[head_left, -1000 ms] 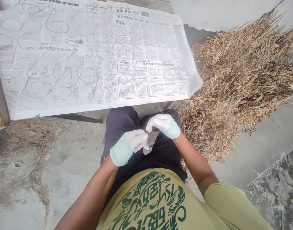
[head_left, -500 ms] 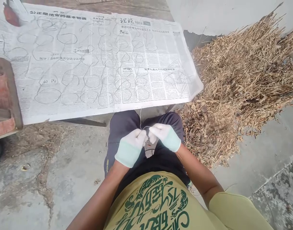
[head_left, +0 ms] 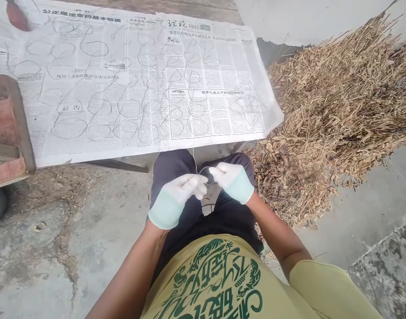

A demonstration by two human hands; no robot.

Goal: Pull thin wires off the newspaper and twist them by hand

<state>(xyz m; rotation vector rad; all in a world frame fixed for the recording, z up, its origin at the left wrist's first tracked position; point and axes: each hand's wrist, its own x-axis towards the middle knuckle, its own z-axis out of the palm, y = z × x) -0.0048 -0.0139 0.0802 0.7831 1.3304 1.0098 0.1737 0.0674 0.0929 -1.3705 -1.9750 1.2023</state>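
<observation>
Both my hands wear white gloves and meet over my lap. My left hand point(head_left: 181, 192) pinches a thin pale line point(head_left: 199, 170) between thumb and fingers. My right hand point(head_left: 231, 179) is closed on the same line a little to the right, and a small loop of it shows between the two hands. One end of the line rises toward the newspaper point(head_left: 139, 79), which is spread on a low board ahead of my knees. Several thin loops of line lie in rows on the newspaper.
A heap of dry straw and husks point(head_left: 329, 110) lies to the right on the concrete ground. A reddish wooden box point(head_left: 6, 133) sits at the left edge. Cracked concrete point(head_left: 73, 248) lies to my left.
My hands moved slightly apart and the small loop of line opened between them. The view shifted a little.
</observation>
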